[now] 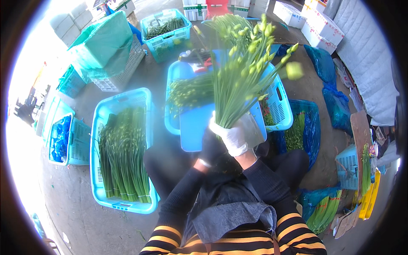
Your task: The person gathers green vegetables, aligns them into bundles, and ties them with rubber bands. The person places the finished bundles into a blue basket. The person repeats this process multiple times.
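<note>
My right hand, in a white glove, is closed around the lower stems of a bunch of flowering garlic chives. The bunch stands upright and fans out, with pale green buds at its top. My left hand, in a dark glove, is beside the stem ends, and its fingers cannot be made out. Behind the bunch is a blue board resting across a light-blue basket. Another heap of budded chives lies on the board's left side, with more budded stems beyond.
To my left stands a light-blue crate of tied chive bundles. On the right, a blue plastic bag holds loose green stems, and banded bundles lie nearer me. Farther off are another crate and white boxes.
</note>
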The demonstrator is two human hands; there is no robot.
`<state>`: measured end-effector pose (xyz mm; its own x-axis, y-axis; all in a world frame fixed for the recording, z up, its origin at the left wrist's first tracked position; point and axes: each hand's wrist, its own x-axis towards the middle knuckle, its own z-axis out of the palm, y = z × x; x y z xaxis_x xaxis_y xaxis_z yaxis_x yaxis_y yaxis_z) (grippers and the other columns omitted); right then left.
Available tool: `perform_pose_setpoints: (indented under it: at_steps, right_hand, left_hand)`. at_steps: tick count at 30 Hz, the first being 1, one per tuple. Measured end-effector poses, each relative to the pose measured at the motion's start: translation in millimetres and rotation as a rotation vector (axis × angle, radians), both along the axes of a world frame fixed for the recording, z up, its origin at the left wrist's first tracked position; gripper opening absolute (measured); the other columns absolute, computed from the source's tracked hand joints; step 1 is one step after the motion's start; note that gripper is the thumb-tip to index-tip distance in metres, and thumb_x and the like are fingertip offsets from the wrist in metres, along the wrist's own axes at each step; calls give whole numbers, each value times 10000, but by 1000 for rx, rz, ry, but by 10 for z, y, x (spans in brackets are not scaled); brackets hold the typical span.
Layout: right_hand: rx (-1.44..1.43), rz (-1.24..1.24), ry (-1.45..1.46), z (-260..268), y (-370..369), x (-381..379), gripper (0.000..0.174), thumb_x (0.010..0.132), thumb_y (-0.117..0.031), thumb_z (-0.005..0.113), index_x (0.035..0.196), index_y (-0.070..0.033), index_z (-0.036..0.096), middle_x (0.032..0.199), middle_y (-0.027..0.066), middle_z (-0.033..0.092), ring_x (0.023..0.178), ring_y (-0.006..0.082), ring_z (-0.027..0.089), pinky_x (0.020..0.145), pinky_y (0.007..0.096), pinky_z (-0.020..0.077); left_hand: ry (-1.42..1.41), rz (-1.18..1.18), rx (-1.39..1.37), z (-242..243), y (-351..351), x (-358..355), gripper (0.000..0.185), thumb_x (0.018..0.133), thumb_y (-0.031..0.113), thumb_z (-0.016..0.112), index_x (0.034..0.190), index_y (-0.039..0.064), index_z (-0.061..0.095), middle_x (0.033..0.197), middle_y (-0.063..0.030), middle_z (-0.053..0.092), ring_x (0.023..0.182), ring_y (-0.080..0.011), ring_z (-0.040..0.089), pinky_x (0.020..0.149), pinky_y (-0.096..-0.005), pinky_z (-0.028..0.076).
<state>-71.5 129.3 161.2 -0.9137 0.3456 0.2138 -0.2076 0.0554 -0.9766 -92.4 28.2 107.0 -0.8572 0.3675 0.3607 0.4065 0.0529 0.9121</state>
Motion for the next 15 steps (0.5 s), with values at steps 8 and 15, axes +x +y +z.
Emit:
perform_pose_setpoints:
  at_steps: [8, 15]
  right_hand:
    - [-223, 270, -306, -81, 230, 342, 290, 935, -169, 801, 1161, -22, 696, 976, -3, 693, 873, 87, 647, 776, 256, 529]
    - [805, 154, -180, -431, 815, 751, 746, 896, -312, 756, 1525, -11, 491, 1499, 215, 571, 1374, 379, 561, 1158, 442, 430]
  left_hand:
    - [-714, -263, 252, -372, -32, 532, 481, 821, 60, 804, 1263, -15, 630, 1126, -126, 728, 963, -245, 732, 842, -371, 588]
    - [-1370, -344, 649, -336, -154, 950, 356, 867, 36, 735, 1185, 10, 579, 928, -112, 666, 802, -251, 708, 767, -433, 626]
